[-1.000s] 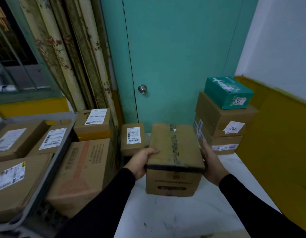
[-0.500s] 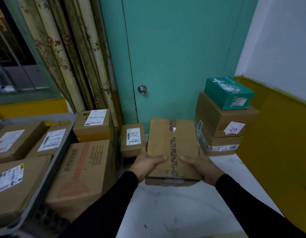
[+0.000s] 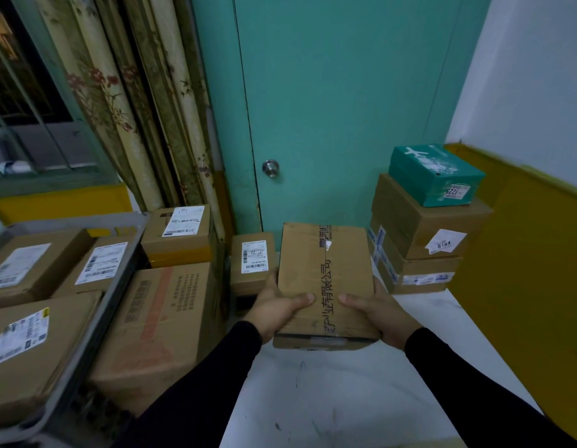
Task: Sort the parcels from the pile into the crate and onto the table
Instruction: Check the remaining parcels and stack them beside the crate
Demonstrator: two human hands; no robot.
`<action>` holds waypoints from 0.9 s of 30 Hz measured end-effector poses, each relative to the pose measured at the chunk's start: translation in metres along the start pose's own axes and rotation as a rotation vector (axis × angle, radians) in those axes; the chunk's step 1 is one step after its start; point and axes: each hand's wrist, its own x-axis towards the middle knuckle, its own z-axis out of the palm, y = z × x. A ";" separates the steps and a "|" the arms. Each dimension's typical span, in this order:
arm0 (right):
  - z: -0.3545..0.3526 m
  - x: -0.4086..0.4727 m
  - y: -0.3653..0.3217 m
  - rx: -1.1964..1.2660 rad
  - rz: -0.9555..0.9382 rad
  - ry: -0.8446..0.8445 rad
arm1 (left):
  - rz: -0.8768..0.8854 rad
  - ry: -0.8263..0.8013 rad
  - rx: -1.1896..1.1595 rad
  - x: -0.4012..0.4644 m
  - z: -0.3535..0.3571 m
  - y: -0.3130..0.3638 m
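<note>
Since a second ago the cardboard parcel point(image 3: 326, 279) has tipped flat and dropped onto the white worktop point(image 3: 345, 399). The left hand point(image 3: 277, 310) and right hand point(image 3: 379, 313) grip its near corners, fingers curled over the top. It looks stiff and light. Crate point(image 3: 119, 286) left, teal door point(image 3: 329, 108) behind.

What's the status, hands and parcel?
Left hand and right hand both grip the brown parcel, thumbs on top. Parcel low over white table. Stacked boxes close on right, nothing blocking.
</note>
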 end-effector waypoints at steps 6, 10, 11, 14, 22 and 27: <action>0.000 -0.006 -0.003 -0.019 -0.024 -0.003 | -0.050 0.003 -0.103 -0.003 -0.003 0.003; 0.007 -0.007 -0.015 0.058 -0.033 0.064 | -0.092 0.077 -0.234 -0.001 -0.001 0.003; 0.008 -0.006 -0.016 0.074 -0.049 0.074 | -0.092 0.097 -0.204 -0.002 0.000 0.004; 0.008 -0.006 -0.016 0.077 -0.110 0.065 | -0.051 0.141 -0.047 -0.008 0.005 0.007; 0.013 -0.009 -0.008 0.053 -0.158 0.070 | 0.006 0.245 0.086 -0.015 0.009 0.007; 0.012 -0.009 -0.003 0.035 -0.162 0.080 | 0.009 0.215 0.082 -0.014 0.008 0.003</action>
